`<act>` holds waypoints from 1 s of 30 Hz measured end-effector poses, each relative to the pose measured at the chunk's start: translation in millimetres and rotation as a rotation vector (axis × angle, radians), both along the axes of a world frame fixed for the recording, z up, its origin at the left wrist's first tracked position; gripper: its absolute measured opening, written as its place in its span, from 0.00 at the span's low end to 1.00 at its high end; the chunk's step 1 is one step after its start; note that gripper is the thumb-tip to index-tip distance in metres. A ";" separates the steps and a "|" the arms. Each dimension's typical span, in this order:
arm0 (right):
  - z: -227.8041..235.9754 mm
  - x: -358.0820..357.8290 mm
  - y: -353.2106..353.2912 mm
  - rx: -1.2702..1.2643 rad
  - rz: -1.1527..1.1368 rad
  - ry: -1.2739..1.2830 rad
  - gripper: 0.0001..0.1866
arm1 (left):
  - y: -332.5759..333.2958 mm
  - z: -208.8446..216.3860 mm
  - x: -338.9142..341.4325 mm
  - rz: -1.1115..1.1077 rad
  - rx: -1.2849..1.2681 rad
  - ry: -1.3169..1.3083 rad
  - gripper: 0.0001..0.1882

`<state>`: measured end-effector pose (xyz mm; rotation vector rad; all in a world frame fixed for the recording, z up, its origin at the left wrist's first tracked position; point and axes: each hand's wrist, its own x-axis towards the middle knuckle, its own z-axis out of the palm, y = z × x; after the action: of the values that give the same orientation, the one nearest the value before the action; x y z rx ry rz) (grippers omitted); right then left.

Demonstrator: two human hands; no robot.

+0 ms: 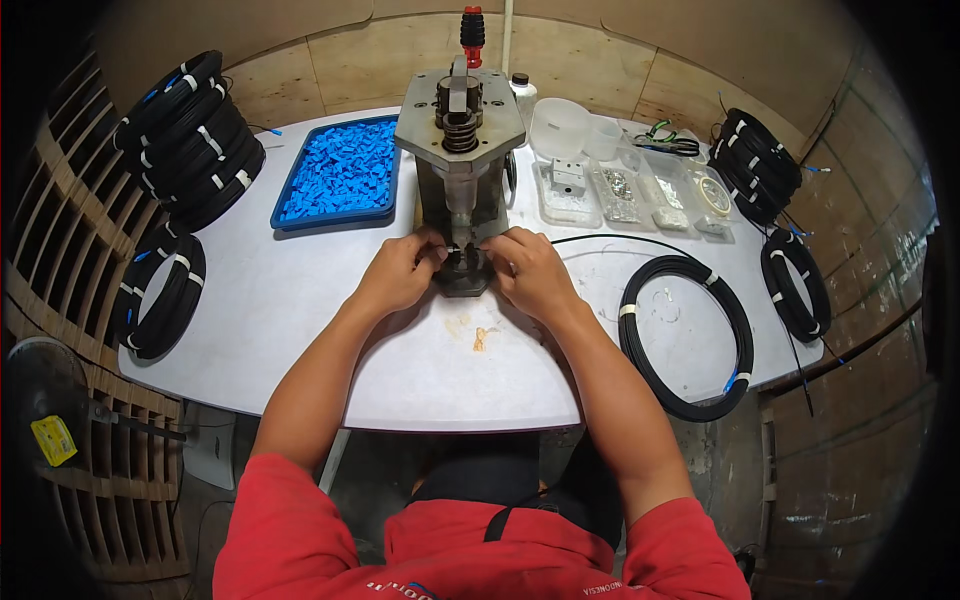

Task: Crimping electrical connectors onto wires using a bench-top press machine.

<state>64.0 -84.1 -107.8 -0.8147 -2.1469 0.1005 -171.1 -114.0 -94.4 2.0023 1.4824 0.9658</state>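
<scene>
A metal bench press (pixel 460 135) with a black-and-red handle grip stands at the middle of the table. At its base, my left hand (pixel 403 272) pinches something small and pale against the die area; the fingers mostly hide it. Opposite, my right hand (pixel 530 270) has its fingers closed on a black cable at the press's lower opening. That cable runs rightward from behind the hand to a black cable coil (pixel 628 325), bound with white tape and lying flat on the table. Exactly where the cable end sits in the die is hidden.
Left of the press, a dark blue tray (pixel 284 222) holds many small blue connector pieces. Stacked cable coils (pixel 205 150) stand far left, others (pixel 757 165) far right. Clear containers (pixel 622 195) with small parts, a white tub (pixel 558 128) and pliers (pixel 672 143) occupy the back right.
</scene>
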 end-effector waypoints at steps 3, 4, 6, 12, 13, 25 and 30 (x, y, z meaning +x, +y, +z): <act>0.6 -0.2 -0.2 0.005 -0.001 -0.040 0.15 | 0.5 -2.0 -1.7 -0.003 -0.006 -0.017 0.09; 0.6 0.2 -0.1 0.006 -0.002 -0.041 0.15 | 0.9 -2.2 -1.2 -0.005 0.001 -0.019 0.09; 0.8 0.9 0.0 0.056 -0.002 -0.014 0.14 | 1.1 -2.6 -0.7 -0.007 0.008 -0.021 0.09; -0.7 1.3 0.1 0.041 -0.007 -0.043 0.17 | -0.9 -0.5 -0.8 0.001 -0.001 -0.024 0.09; -0.5 1.1 -0.4 0.041 -0.006 -0.043 0.17 | -1.7 0.1 -0.8 0.004 0.003 -0.025 0.09; 1.5 1.1 -1.5 0.047 -0.021 -0.050 0.15 | -2.2 1.0 0.9 0.014 0.027 -0.024 0.09; 1.1 1.1 -1.1 0.044 -0.012 -0.047 0.15 | -2.6 0.8 1.0 0.022 0.025 -0.021 0.10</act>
<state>65.1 -85.2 -106.7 -0.8121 -2.1804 0.0274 -170.1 -116.6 -93.6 1.9910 1.4915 1.0161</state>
